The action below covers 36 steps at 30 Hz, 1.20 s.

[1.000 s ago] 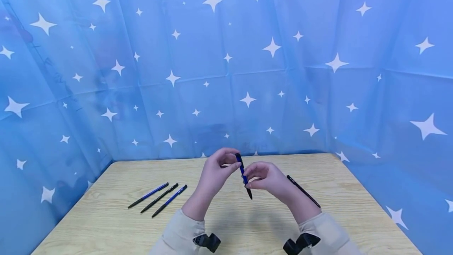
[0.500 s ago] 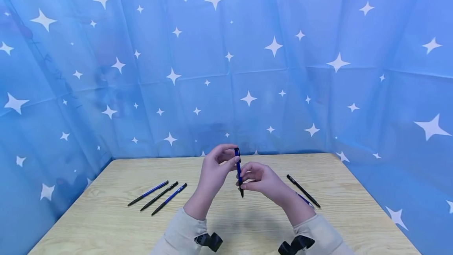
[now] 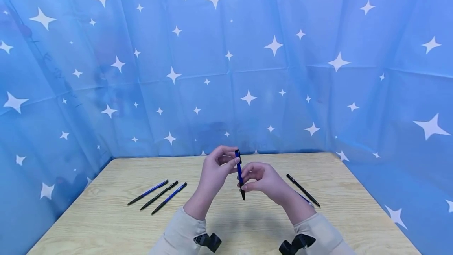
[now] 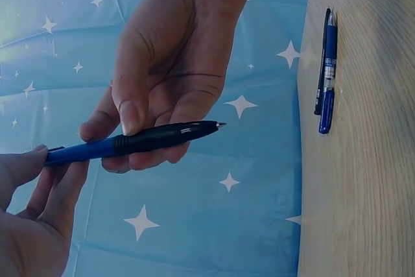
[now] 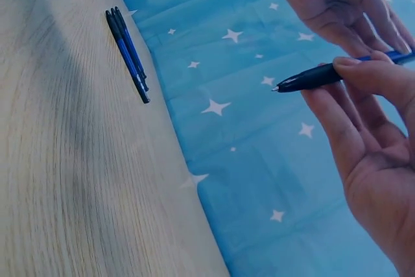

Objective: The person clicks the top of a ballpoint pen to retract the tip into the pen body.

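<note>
A blue pen [image 3: 239, 173] is held in the air above the worktop [image 3: 106, 231], near upright, its tip [image 4: 221, 124] down. The left hand [image 3: 216, 168] pinches it near the clip end between thumb and fingers; whether the index fingertip touches the very top is unclear. The right hand [image 3: 263, 180] pinches it lower, by the black grip [image 4: 155, 139]. Holding it at two places probably steadies so thin a barrel and leaves the tip free. On the left, three pens [image 3: 159, 195] lie slanted in a row with gaps, perhaps so each stays distinct. On the right, a black pen [image 3: 303, 190] lies just beside a blue-and-clear pen [image 4: 329, 69], partly hidden behind the right wrist in the head view.
</note>
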### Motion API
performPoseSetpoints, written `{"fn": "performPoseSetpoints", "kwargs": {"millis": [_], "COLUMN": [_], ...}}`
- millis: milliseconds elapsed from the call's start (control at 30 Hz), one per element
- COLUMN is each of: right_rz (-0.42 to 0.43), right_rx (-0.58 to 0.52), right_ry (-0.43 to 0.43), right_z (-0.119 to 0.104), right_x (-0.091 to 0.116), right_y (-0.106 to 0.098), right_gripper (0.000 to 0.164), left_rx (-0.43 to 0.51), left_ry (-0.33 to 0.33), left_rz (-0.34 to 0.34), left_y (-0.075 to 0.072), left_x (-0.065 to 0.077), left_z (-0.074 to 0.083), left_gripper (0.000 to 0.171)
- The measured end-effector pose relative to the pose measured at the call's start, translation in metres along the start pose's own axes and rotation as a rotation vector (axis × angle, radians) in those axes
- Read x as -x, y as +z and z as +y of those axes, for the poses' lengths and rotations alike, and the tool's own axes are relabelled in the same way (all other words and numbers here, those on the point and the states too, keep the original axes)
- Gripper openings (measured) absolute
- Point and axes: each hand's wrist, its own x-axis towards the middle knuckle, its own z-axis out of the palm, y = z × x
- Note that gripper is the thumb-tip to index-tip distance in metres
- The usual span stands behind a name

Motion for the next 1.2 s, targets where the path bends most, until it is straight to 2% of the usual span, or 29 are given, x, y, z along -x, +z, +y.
{"fn": "performPoseSetpoints", "kwargs": {"millis": [333,533,700,900,1033,1200], "right_rz": [-0.039,-0.042,-0.069,-0.077,-0.055,-0.056], "right_rx": [-0.010,0.008,0.067,0.107,0.097,0.084], "right_ry": [-0.023,0.018,0.065,0.143,0.172,0.183], "right_z": [0.000,-0.005,-0.011,-0.014,-0.009,0.001], "right_x": [0.003,0.006,0.009,0.015,0.019,0.021], "right_y": [0.000,0.000,-0.004,-0.018,-0.030,-0.041], "right_gripper": [0.022,0.027,0.028,0.035,0.040,0.042], "left_rx": [-0.047,-0.045,-0.072,-0.216,-0.340,-0.522], "left_ry": [0.003,-0.023,-0.005,0.027,0.007,-0.002], "left_rz": [0.009,0.005,-0.013,-0.054,-0.091,-0.172], "left_y": [0.002,0.000,-0.006,-0.023,-0.034,-0.045], "left_x": [0.000,0.003,0.006,0.008,0.010,0.014], "left_z": [0.000,0.000,0.002,0.000,-0.006,-0.013], "left_gripper": [0.021,0.028,0.034,0.032,0.023,0.015]}}
